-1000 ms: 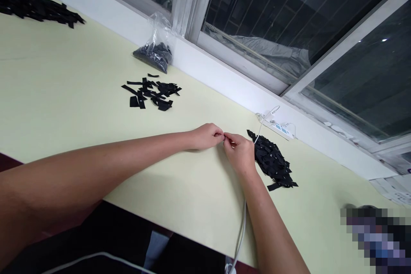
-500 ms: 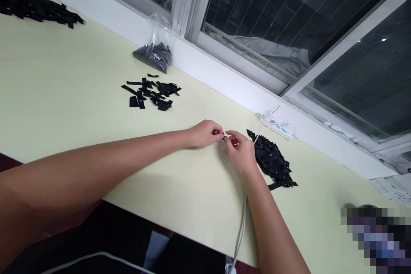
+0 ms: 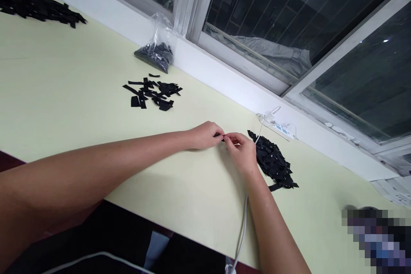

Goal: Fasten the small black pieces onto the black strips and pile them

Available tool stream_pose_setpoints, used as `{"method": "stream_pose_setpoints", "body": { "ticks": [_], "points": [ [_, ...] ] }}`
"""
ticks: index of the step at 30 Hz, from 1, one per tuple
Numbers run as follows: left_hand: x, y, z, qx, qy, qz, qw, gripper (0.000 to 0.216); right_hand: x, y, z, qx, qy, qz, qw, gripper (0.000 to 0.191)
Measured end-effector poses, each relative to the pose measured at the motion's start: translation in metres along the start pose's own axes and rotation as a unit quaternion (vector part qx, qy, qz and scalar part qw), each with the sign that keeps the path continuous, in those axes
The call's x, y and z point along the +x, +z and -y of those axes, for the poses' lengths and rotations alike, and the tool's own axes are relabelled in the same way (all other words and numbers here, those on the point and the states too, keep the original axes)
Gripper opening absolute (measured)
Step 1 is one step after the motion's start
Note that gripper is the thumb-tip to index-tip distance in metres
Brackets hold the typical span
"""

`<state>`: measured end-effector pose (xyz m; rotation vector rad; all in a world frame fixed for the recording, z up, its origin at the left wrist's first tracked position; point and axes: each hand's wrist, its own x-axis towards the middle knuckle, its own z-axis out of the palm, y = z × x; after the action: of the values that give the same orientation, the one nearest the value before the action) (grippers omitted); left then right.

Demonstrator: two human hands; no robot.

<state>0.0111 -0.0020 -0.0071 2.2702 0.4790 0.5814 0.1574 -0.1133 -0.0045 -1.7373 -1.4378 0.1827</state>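
Fingers (image 3: 218,130) of the left hand (image 3: 204,135) and right hand (image 3: 242,152), closed in narrow pinches, held a small black piece (image 3: 217,135) between them over the pale table (image 3: 80,68), the piece mostly hidden by the grip. Just beside the right hand lay a heap of black strips (image 3: 272,160); beyond the left hand lay a looser scatter of strips (image 3: 167,89), with a clear, dark-filled bag (image 3: 157,53) behind it. A power strip (image 3: 280,128) rested along the low white wall (image 3: 218,79).
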Motion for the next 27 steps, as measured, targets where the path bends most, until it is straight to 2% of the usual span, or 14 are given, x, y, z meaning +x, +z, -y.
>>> {"method": "stream_pose_setpoints", "body": {
  "ticks": [5, 8, 11, 13, 20, 24, 27],
  "points": [
    [-0.001, 0.000, -0.002, -0.012, 0.008, 0.007, 1.000, 0.027, 0.000, 0.001, 0.000, -0.030, -0.003, 0.015, 0.999, 0.021],
    [-0.001, 0.000, -0.003, -0.014, 0.014, 0.008, 1.000, 0.028, 0.002, -0.002, -0.001, -0.041, -0.001, -0.001, 0.999, 0.023],
    [0.000, -0.002, -0.003, -0.013, 0.023, -0.020, 0.999, 0.027, 0.004, -0.008, -0.005, -0.059, 0.016, -0.042, 0.997, 0.024],
    [0.001, -0.005, -0.001, -0.007, 0.027, -0.050, 0.998, 0.026, 0.005, -0.013, -0.009, -0.087, 0.034, -0.044, 0.995, 0.023],
    [0.007, -0.017, 0.012, 0.013, 0.011, -0.135, 0.991, 0.024, 0.002, -0.013, -0.010, -0.144, 0.074, 0.096, 0.982, 0.018],
    [0.010, -0.016, 0.015, 0.016, 0.031, -0.177, 0.984, 0.023, 0.001, -0.013, -0.008, -0.139, 0.071, 0.119, 0.980, 0.018],
    [0.010, -0.014, 0.014, -0.006, 0.019, -0.154, 0.988, 0.023, 0.002, -0.015, -0.010, -0.121, 0.086, 0.102, 0.984, 0.022]
  ]
}}
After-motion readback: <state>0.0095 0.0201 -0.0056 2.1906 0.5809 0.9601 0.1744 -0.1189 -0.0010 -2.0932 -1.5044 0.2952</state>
